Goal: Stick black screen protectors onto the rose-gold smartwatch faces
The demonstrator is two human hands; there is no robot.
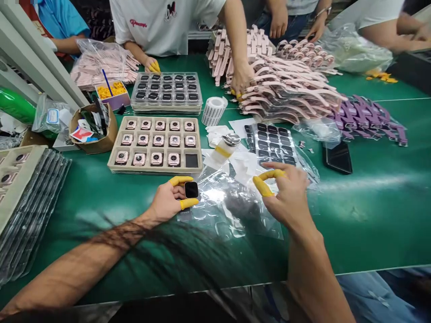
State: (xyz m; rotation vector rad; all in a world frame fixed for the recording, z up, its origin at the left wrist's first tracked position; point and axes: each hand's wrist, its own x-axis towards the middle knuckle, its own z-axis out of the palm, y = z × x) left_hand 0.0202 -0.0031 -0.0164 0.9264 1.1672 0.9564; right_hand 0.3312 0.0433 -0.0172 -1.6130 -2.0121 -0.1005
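Clamping, left hand (166, 202): one square black-faced watch body (191, 190), just off the right front corner of the beige plastic compartment tray (155, 169). Right hand (288, 196): apart, farther right of tray, pinch contents unclear.

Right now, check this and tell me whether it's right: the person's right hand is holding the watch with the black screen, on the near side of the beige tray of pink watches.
Wrong hand: the head view shows the left hand holding the watch with the black screen, on the near side of the beige tray of pink watches.
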